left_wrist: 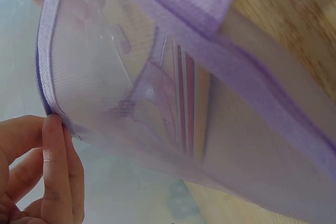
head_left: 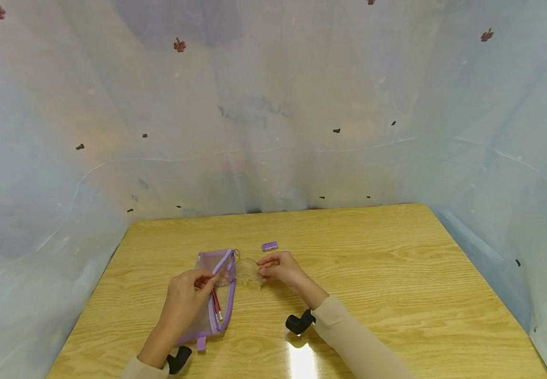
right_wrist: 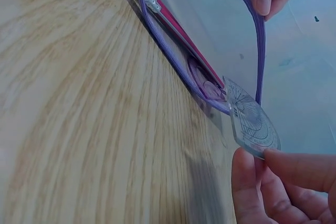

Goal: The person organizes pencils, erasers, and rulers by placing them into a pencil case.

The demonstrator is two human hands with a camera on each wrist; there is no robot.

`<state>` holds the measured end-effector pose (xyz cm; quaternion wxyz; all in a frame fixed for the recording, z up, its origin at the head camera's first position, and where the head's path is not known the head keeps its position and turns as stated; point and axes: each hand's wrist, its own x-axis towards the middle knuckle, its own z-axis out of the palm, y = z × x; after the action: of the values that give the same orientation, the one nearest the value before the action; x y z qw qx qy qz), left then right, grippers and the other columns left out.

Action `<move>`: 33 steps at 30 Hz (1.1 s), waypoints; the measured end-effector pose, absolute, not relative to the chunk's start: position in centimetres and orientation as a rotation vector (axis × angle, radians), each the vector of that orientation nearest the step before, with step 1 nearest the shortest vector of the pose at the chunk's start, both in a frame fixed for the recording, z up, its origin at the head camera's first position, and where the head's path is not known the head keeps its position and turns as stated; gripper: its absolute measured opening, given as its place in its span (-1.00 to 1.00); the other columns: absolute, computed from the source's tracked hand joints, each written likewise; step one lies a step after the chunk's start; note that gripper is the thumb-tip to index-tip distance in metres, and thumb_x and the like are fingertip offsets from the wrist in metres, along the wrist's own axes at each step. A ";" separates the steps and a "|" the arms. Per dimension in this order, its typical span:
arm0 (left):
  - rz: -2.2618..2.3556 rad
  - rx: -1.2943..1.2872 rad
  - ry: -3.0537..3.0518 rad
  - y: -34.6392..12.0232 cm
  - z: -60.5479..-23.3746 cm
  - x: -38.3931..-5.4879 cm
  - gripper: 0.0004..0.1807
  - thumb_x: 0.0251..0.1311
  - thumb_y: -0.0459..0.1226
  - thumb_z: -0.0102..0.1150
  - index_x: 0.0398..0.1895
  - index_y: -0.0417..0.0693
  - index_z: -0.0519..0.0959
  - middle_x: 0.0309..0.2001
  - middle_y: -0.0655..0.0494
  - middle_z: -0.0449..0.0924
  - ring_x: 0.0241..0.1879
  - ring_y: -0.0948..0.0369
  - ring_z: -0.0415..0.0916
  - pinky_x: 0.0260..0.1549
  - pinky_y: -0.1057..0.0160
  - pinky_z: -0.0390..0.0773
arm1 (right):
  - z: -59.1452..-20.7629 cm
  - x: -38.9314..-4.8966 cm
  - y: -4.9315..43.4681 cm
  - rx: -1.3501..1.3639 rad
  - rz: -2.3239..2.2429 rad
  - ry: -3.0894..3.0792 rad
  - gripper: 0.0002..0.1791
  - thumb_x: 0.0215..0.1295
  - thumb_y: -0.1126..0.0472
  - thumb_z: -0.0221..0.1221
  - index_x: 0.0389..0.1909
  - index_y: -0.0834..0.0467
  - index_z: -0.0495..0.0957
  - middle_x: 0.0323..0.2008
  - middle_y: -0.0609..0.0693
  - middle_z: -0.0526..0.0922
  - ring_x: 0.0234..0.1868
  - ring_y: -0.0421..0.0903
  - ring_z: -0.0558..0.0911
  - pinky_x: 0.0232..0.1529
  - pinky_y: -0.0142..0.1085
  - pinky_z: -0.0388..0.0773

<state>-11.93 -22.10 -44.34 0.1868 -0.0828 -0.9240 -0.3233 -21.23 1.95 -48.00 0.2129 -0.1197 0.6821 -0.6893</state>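
Note:
A purple mesh zip pouch (head_left: pixel 229 310) lies on the table with its mouth held apart. My left hand (head_left: pixel 184 297) pinches one zip edge between thumb and fingers and lifts it, as the left wrist view shows too. Red pencils (right_wrist: pixel 176 27) with white erasers lie inside, beside a pinkish clear curved piece (right_wrist: pixel 206 82). My right hand (head_left: pixel 284 269) pinches a clear protractor (right_wrist: pixel 253 121) by its edge. In the right wrist view the protractor's far end is at the pouch mouth; whether it touches the pouch, I cannot tell.
A small purple block, perhaps an eraser (head_left: pixel 269 246), lies on the wooden table (head_left: pixel 373 273) behind my right hand. A pale patterned curtain (head_left: pixel 273 105) hangs behind the table and along its sides. Black wrist camera mounts (head_left: pixel 299 322) sit under my wrists.

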 end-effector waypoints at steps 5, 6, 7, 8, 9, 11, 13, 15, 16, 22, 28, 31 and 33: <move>-0.900 -0.245 -2.599 -22.1 -44.3 -12.0 -0.93 0.08 -0.51 0.42 -0.37 -0.30 0.71 -0.48 0.07 0.65 -0.51 0.28 0.58 -0.53 0.48 0.57 | -48.0 -21.3 1.6 -0.318 -1.921 1.877 -0.73 0.31 0.57 0.16 0.01 0.58 0.52 -0.27 0.28 0.68 -0.30 0.10 0.71 -0.22 -0.10 0.71; -0.900 -0.246 -2.597 -22.1 -44.3 -12.0 -0.93 0.08 -0.50 0.42 -0.37 -0.30 0.71 -0.48 0.07 0.65 -0.51 0.28 0.58 -0.53 0.48 0.57 | -48.0 -21.3 1.5 -0.320 -1.923 1.875 -0.73 0.31 0.57 0.16 0.01 0.58 0.52 -0.27 0.28 0.68 -0.30 0.10 0.72 -0.23 -0.11 0.71; -0.898 -0.247 -2.595 -22.1 -44.3 -12.0 -0.94 0.08 -0.50 0.42 -0.37 -0.30 0.71 -0.48 0.07 0.65 -0.51 0.28 0.58 -0.53 0.48 0.57 | -48.0 -21.3 1.5 -0.319 -1.925 1.870 -0.73 0.31 0.57 0.16 0.01 0.58 0.52 -0.27 0.28 0.68 -0.30 0.11 0.72 -0.22 -0.12 0.71; -0.896 -0.248 -2.595 -22.1 -44.3 -12.0 -0.94 0.08 -0.51 0.42 -0.38 -0.30 0.71 -0.48 0.07 0.65 -0.51 0.28 0.58 -0.53 0.47 0.57 | -48.0 -21.3 1.4 -0.317 -1.926 1.864 -0.73 0.30 0.57 0.16 0.01 0.58 0.52 -0.27 0.29 0.68 -0.29 0.11 0.72 -0.22 -0.12 0.71; -0.895 -0.249 -2.592 -22.1 -44.3 -12.0 -0.94 0.08 -0.51 0.42 -0.38 -0.30 0.71 -0.48 0.07 0.64 -0.51 0.28 0.58 -0.54 0.47 0.57 | -48.0 -21.3 1.3 -0.318 -1.927 1.864 -0.73 0.30 0.57 0.16 0.01 0.59 0.52 -0.26 0.31 0.67 -0.29 0.12 0.72 -0.22 -0.12 0.71; -0.893 -0.252 -2.589 -22.1 -44.3 -12.0 -0.94 0.08 -0.50 0.42 -0.38 -0.31 0.71 -0.48 0.07 0.65 -0.51 0.28 0.58 -0.54 0.46 0.58 | -48.0 -21.3 1.2 -0.332 -1.926 1.869 -0.73 0.30 0.58 0.15 0.01 0.59 0.51 -0.25 0.34 0.66 -0.29 0.13 0.72 -0.23 -0.11 0.71; -0.895 -0.254 -2.588 -22.1 -44.3 -12.0 -0.94 0.08 -0.49 0.42 -0.38 -0.31 0.70 -0.48 0.07 0.65 -0.51 0.27 0.58 -0.54 0.46 0.58 | -48.0 -21.3 1.0 -0.335 -1.926 1.871 -0.73 0.30 0.58 0.16 0.01 0.59 0.51 -0.23 0.37 0.66 -0.28 0.16 0.72 -0.21 -0.09 0.71; -0.895 -0.250 -2.592 -22.1 -44.3 -12.0 -0.94 0.09 -0.48 0.42 -0.37 -0.31 0.71 -0.48 0.07 0.66 -0.51 0.27 0.59 -0.53 0.47 0.58 | -48.0 -21.3 0.9 -0.327 -1.929 1.870 -0.73 0.30 0.58 0.16 0.00 0.58 0.52 -0.23 0.37 0.66 -0.27 0.19 0.72 -0.19 -0.06 0.71; -0.893 -0.247 -2.596 -22.1 -44.3 -12.0 -0.93 0.09 -0.48 0.42 -0.37 -0.30 0.71 -0.47 0.06 0.66 -0.51 0.27 0.59 -0.53 0.48 0.58 | -48.1 -21.3 0.8 -0.332 -1.929 1.872 -0.73 0.29 0.58 0.16 0.00 0.58 0.52 -0.23 0.37 0.66 -0.26 0.21 0.72 -0.19 -0.04 0.70; -0.887 -0.237 -2.606 -22.2 -44.3 -12.0 -0.93 0.09 -0.47 0.43 -0.37 -0.30 0.71 -0.47 0.05 0.66 -0.51 0.27 0.59 -0.52 0.49 0.57 | -48.4 -21.2 0.1 -0.312 -1.945 1.862 -0.74 0.27 0.59 0.17 -0.03 0.58 0.54 -0.27 0.33 0.69 -0.27 0.21 0.73 -0.19 -0.02 0.70; -0.901 -0.229 -2.601 -22.2 -44.3 -12.0 -0.92 0.06 -0.52 0.43 -0.38 -0.29 0.71 -0.46 0.04 0.66 -0.51 0.26 0.59 -0.52 0.48 0.57 | -48.6 -21.1 -0.7 -0.260 -1.976 1.812 -0.75 0.26 0.59 0.19 -0.04 0.56 0.55 -0.26 0.35 0.68 -0.28 0.19 0.74 -0.18 -0.01 0.70; -0.906 -0.223 -2.599 -22.2 -44.3 -12.0 -0.93 0.06 -0.51 0.42 -0.39 -0.27 0.71 -0.47 0.06 0.66 -0.51 0.26 0.59 -0.53 0.48 0.57 | -48.7 -21.2 -1.0 -0.256 -1.987 1.793 -0.74 0.27 0.60 0.18 -0.03 0.56 0.54 -0.23 0.39 0.66 -0.25 0.20 0.73 -0.16 -0.02 0.69; -0.903 -0.218 -2.599 -22.2 -44.3 -12.0 -0.93 0.07 -0.50 0.43 -0.39 -0.26 0.72 -0.47 0.07 0.66 -0.51 0.26 0.59 -0.53 0.47 0.58 | -48.8 -21.1 -1.1 -0.251 -1.995 1.781 -0.74 0.27 0.60 0.17 -0.02 0.57 0.53 -0.21 0.41 0.66 -0.22 0.22 0.73 -0.15 -0.02 0.69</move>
<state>-11.96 -22.24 -44.28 0.1897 -0.0776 -0.9245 -0.3213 -21.15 -1.09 -48.81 0.2259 -0.0912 0.6460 -0.7235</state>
